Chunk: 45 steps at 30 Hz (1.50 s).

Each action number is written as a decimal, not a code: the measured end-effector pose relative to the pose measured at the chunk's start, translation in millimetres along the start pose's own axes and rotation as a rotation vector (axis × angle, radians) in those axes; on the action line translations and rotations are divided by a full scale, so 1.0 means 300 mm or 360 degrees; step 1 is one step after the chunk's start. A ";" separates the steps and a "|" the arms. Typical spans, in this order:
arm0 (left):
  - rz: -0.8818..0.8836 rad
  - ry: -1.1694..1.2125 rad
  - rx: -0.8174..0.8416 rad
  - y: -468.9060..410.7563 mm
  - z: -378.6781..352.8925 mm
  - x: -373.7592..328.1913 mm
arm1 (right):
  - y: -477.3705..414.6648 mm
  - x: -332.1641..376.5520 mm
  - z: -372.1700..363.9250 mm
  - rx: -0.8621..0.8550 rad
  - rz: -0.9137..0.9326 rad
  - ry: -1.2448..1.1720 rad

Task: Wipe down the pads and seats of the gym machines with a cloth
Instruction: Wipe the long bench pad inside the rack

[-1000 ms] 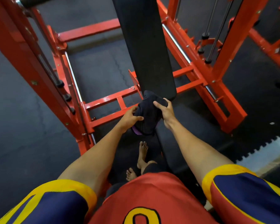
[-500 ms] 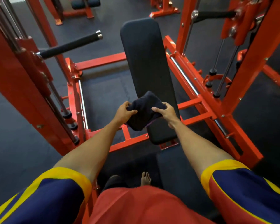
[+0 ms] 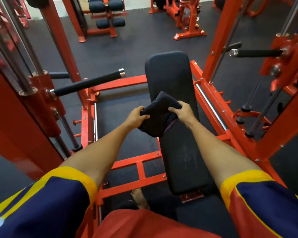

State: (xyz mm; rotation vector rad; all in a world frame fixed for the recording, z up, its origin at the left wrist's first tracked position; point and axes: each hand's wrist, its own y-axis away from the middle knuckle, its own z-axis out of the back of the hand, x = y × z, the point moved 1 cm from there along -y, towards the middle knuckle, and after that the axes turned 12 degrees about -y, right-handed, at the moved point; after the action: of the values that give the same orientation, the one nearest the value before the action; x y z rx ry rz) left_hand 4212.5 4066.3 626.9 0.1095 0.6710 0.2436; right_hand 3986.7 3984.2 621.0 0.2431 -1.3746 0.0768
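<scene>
A long black bench pad (image 3: 182,160) runs away from me inside an orange machine frame. A dark folded cloth (image 3: 159,114) with a purple edge is held over the pad's middle. My left hand (image 3: 137,116) grips the cloth's left side. My right hand (image 3: 181,111) grips its right side. Whether the cloth touches the pad cannot be told. Faint pale streaks mark the pad below the cloth.
Orange uprights with steel guide rods stand at left (image 3: 24,93) and right (image 3: 272,93). Black-gripped handles (image 3: 86,83) (image 3: 256,53) jut inward from each side. Orange crossbars (image 3: 138,170) lie on the dark rubber floor. Other machines with roller pads (image 3: 107,11) stand behind. My bare foot (image 3: 139,198) is below.
My view has lifted, so the whole pad and far machines now show. Both hands have carried the cloth up from the pad's near end to about its middle.
</scene>
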 end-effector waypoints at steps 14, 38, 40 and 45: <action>0.0146 0.0421 0.0424 -0.412 0.132 -0.079 | -0.482 0.328 -0.076 -0.0169 0.0164 0.0390; 0.0181 0.1190 -0.0271 -0.781 0.157 -0.228 | -0.895 0.320 -0.309 -0.0580 0.0940 0.1258; 0.0156 0.1213 -0.0332 -0.787 0.139 -0.222 | -0.869 0.300 -0.344 -0.0530 0.1029 0.1241; 0.0126 0.1089 -0.0349 -0.792 0.126 -0.214 | -0.797 0.163 -0.202 -0.0141 0.1473 0.1443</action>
State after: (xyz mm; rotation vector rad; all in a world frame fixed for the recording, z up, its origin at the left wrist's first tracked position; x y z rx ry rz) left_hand 4232.1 3819.5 652.5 -0.1681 1.3146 0.4362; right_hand 4101.3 3760.7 627.9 -0.4819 -0.4829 0.7941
